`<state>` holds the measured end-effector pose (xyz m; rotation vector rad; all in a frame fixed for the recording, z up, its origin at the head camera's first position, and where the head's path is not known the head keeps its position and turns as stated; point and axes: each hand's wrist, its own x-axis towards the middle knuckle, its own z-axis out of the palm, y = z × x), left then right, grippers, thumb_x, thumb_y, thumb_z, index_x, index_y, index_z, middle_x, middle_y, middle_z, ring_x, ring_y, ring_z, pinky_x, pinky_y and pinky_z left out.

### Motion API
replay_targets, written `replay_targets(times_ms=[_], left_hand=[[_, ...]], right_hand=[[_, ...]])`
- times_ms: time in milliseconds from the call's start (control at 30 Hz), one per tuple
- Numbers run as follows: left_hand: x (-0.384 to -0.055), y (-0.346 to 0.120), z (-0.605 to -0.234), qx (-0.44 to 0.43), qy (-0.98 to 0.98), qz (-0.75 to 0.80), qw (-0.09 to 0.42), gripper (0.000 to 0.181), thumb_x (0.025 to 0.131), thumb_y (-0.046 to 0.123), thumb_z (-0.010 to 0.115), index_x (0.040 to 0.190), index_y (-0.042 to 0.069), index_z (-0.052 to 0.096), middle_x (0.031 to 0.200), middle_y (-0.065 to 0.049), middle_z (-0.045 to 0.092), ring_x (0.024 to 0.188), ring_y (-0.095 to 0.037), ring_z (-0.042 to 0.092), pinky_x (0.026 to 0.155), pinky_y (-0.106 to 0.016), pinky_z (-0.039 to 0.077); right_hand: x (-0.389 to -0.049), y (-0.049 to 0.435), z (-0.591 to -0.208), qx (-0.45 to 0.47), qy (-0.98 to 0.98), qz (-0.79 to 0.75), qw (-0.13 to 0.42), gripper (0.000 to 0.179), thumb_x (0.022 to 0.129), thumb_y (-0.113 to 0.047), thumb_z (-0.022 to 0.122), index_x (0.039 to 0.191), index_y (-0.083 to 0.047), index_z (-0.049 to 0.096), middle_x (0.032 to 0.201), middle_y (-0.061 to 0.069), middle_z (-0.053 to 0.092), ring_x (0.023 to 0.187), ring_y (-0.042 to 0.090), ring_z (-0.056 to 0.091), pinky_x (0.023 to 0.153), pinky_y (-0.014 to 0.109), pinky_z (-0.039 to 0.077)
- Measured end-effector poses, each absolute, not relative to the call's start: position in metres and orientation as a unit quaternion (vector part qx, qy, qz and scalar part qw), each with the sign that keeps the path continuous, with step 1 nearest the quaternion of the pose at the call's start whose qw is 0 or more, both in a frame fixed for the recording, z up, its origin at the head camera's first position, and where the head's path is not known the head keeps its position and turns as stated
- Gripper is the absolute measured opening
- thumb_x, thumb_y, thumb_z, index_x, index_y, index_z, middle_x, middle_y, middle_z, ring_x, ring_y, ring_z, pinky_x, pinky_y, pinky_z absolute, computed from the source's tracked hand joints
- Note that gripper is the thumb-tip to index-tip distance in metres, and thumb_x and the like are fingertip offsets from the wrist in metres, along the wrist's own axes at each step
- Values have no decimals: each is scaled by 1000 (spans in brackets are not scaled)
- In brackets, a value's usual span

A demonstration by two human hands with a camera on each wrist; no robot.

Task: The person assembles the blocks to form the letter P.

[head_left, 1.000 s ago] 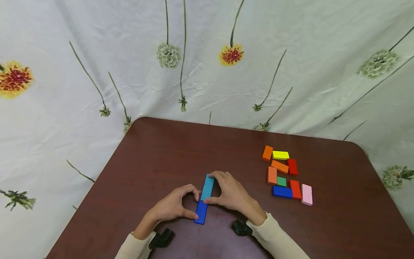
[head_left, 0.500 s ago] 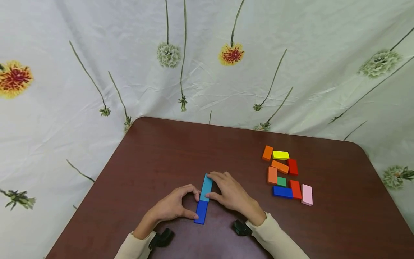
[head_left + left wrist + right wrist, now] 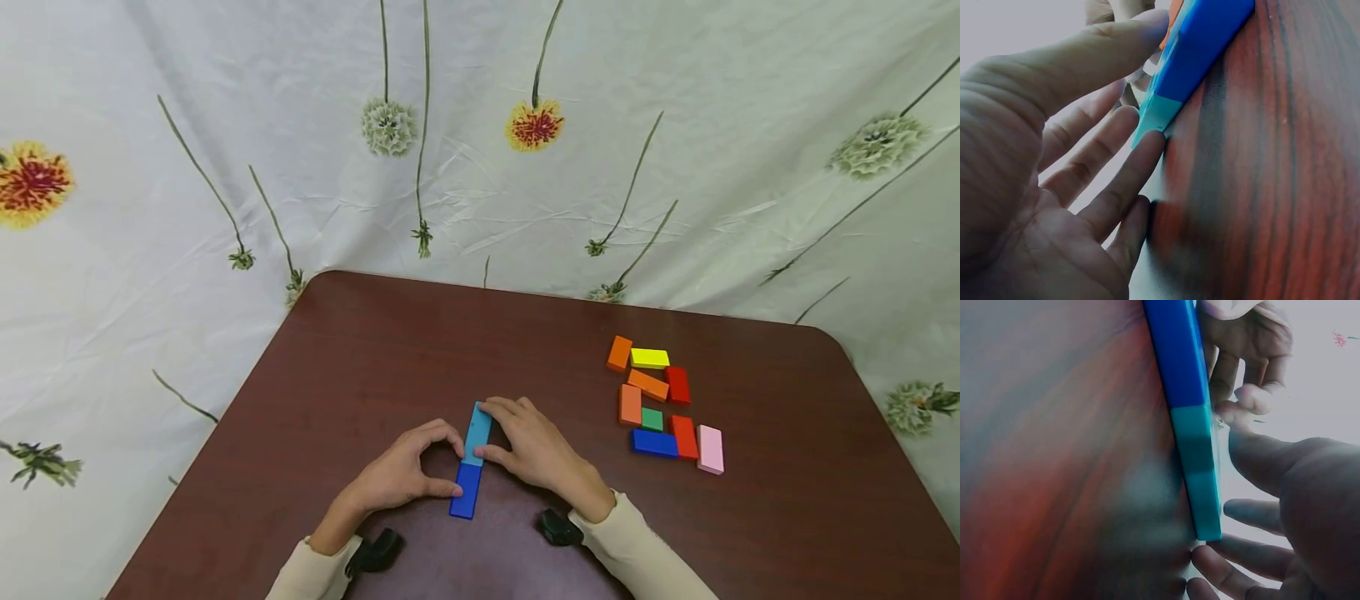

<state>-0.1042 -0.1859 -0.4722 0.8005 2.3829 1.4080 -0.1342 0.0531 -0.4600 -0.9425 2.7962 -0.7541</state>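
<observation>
In the head view a dark blue block and a light blue block lie end to end in one line on the brown table. My left hand is at their left side, thumb tip over the dark blue block's edge and fingertips by the join; the left wrist view shows its fingers loosely bent. From the right, my right hand holds the light blue block, fingertips at its far end and thumb near the join. The right wrist view shows the two blocks' ends meeting.
Several blocks lie loosely grouped at the right: orange, yellow, red, green, blue and pink. Behind the table hangs a white flowered cloth. Each wrist wears a dark camera.
The light blue block has shifted slightly left into line with the dark blue one, along with my right hand. My left thumb and fingers have slid a little toward the far side.
</observation>
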Motion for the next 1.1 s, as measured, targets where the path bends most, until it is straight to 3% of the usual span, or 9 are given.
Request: replay_targets(times_ms=[233,400,600,1100], left_hand=[[-105,-183,-476,302,820,474,110,43,84,27,82,124,19,66,139,-1,57,130,-24,53,108,-45,43],[-103,-182,-477,309,833,441,126,55,90,33,76,140,17,60,156,-6,44,135,-32,46,107,-51,42],[-102,-182,-477,303,842,426,131,57,90,35,75,141,16,60,158,-6,42,129,-27,47,104,-47,43],[-101,-183,-473,287,844,428,148,54,89,35,77,138,18,62,157,-3,42,141,-34,40,108,-60,36]], right_hand=[[-137,61,-456,-293,913,-275,64,54,100,-39,61,146,-12,52,153,12,47,133,33,50,106,51,46],[-142,73,-452,-279,915,-288,46,52,98,-39,64,142,-12,56,146,9,54,128,31,55,104,51,47],[-151,96,-445,-249,920,-303,32,49,97,-39,67,137,-11,60,140,8,60,125,31,58,105,55,45],[-198,170,-430,-207,924,-320,-12,46,93,-25,73,130,0,62,135,19,61,118,39,59,100,57,47]])
